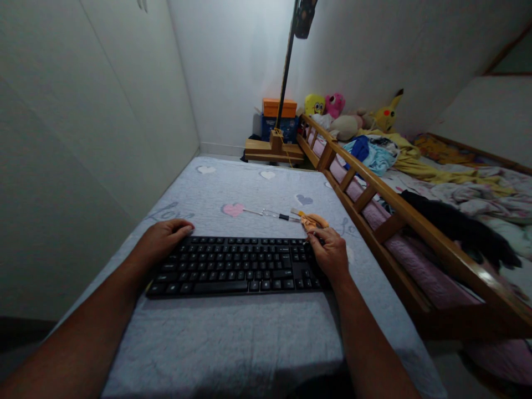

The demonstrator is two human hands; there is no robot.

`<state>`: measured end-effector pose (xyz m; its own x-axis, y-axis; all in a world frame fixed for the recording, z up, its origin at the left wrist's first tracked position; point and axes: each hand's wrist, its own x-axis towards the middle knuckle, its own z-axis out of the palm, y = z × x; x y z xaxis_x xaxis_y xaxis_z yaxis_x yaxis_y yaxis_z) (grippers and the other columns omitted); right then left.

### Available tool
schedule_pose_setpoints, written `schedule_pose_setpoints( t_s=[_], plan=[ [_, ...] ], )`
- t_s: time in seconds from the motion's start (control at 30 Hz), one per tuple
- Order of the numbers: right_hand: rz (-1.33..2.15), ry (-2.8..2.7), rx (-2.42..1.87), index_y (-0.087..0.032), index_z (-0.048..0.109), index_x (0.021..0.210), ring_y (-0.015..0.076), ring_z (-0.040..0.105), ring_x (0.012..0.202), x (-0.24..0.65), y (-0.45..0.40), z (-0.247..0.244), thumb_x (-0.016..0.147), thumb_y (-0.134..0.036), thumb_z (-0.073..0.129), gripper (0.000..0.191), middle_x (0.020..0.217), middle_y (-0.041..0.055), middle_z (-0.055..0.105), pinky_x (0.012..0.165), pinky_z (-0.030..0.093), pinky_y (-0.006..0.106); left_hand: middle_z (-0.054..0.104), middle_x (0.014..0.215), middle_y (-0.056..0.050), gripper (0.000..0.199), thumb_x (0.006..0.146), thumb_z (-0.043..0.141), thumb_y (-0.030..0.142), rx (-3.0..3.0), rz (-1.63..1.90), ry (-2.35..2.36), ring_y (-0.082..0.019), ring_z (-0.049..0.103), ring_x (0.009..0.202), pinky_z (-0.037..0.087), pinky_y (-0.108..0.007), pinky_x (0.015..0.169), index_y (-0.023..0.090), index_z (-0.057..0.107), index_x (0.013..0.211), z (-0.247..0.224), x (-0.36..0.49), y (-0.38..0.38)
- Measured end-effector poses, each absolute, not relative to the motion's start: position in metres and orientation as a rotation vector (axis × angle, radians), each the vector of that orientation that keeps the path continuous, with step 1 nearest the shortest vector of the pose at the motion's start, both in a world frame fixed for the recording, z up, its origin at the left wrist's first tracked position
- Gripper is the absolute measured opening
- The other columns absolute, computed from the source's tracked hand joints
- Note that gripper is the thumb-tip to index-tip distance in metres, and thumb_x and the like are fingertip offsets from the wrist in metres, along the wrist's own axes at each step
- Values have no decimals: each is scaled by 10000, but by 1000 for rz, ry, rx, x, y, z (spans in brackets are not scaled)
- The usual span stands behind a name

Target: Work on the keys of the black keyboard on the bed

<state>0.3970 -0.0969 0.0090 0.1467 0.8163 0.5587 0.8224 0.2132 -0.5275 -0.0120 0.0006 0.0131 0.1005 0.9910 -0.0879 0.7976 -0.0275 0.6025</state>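
A black keyboard (241, 265) lies in front of me on the light blue quilted cover. My left hand (166, 239) grips its left end, with the thumb along the back edge and the other fingers hidden. At the opposite end, my right hand (329, 252) is closed around the back right corner, over the number keys. Just behind that hand sits a crumpled orange cloth (315, 221). Beside the cloth are a small flat brush (297, 212) with a yellow band and a thin wire tool with a black grip (284, 217).
A wooden bed rail (374, 177) runs along the right, with bedding and plush toys (386, 116) beyond. A wooden stand (274, 147) with a tall pole and stacked boxes (279, 107) is at the far end. A white cabinet (91, 138) borders the left.
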Motion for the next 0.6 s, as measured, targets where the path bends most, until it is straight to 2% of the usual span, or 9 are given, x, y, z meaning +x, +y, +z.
schedule_pose_setpoints(
  t_s=[0.6],
  plan=[
    [-25, -1616, -1583, -224, 756, 847, 252, 664, 873, 397, -88, 5, 876, -295, 591, 182, 884, 82, 738, 838, 520, 421, 764, 947, -38, 433, 817, 493, 535, 1876, 483, 1742, -251, 679, 911, 472, -323, 834, 198, 710, 980, 9, -15, 2]
  ],
)
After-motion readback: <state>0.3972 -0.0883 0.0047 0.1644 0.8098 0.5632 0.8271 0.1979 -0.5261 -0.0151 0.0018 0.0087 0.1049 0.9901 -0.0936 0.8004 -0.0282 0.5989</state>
